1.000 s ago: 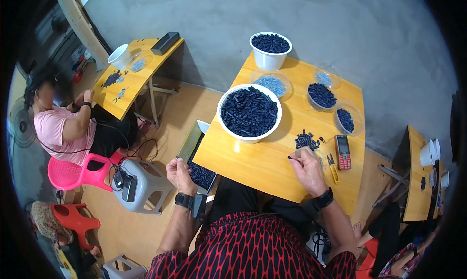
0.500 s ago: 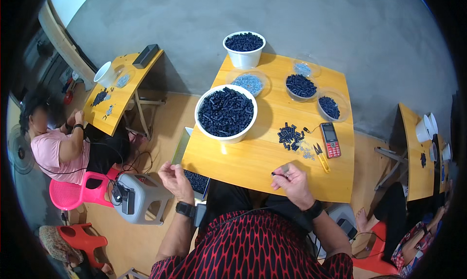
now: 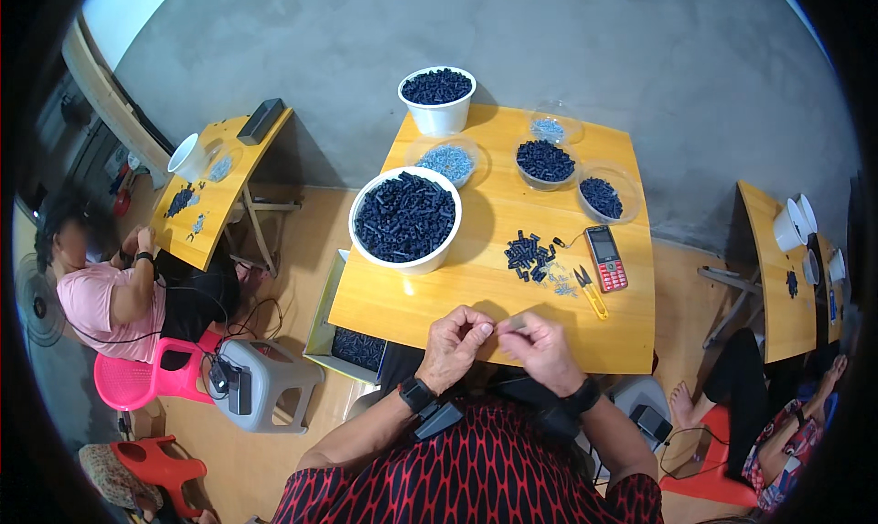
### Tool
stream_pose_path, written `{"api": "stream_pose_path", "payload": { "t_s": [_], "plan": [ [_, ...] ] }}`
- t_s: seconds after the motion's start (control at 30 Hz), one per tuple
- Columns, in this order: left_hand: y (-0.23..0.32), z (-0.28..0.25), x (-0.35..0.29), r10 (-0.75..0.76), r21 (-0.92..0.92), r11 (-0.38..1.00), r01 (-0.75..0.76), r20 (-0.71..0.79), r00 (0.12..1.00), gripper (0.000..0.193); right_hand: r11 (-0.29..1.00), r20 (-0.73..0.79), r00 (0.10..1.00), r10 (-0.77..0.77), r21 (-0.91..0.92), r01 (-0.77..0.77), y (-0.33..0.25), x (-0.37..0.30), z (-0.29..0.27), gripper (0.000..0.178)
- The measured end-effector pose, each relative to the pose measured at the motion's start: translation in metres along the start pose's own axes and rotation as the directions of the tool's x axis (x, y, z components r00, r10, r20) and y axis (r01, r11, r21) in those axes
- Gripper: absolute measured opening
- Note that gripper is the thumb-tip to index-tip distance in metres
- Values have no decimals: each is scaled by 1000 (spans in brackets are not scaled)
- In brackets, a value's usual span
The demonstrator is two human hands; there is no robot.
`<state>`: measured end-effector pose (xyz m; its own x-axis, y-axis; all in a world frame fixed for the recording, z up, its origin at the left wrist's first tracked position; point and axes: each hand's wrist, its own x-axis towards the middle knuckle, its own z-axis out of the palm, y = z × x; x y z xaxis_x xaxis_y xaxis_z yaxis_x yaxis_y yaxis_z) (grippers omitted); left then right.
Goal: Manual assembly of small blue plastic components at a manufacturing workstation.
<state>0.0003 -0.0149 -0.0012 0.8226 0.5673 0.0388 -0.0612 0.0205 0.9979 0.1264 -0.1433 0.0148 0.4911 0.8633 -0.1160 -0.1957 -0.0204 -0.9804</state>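
Over the table's near edge my left hand (image 3: pixel 455 346) and my right hand (image 3: pixel 541 348) meet fingertip to fingertip. Both are closed in a pinch; whatever is between the fingers is too small to make out, and the right fingers are smeared by motion. Beyond them lies a loose pile of short black tube-like pieces (image 3: pixel 528 255) beside a scatter of tiny silvery parts (image 3: pixel 563 286). Yellow-handled thread snips (image 3: pixel 593 297) lie just right of these parts. A large white tub (image 3: pixel 406 220) heaped with black pieces stands ahead of my left hand.
Another white tub (image 3: pixel 439 114) stands at the back, near a clear bowl of silvery parts (image 3: pixel 448 163). Clear bowls of black pieces (image 3: pixel 546 161) and a red keypad phone (image 3: pixel 608 261) are on the right. An open box (image 3: pixel 320 339) sits below left. Other people work at side tables.
My left hand has come right and inward, from beyond the table's left edge to my right hand. The right hand has moved slightly left; the black piece at its fingertips is no longer visible.
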Motion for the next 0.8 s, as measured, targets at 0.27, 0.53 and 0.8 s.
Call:
{"api": "stream_pose_path", "payload": {
  "t_s": [0.27,0.53,0.8],
  "plan": [
    [-11,12,8,-27,50,998,29,-24,999,10,454,-95,830,-550,-868,202,-21,36,-65,6],
    [-12,9,9,-11,53,999,11,-14,1000,9,364,-67,899,-434,-925,106,-24,41,-58,11],
    [-15,4,9,-79,-33,996,78,-8,997,9,287,-13,911,-413,-951,116,-23,44,-56,11]
  ]
}}
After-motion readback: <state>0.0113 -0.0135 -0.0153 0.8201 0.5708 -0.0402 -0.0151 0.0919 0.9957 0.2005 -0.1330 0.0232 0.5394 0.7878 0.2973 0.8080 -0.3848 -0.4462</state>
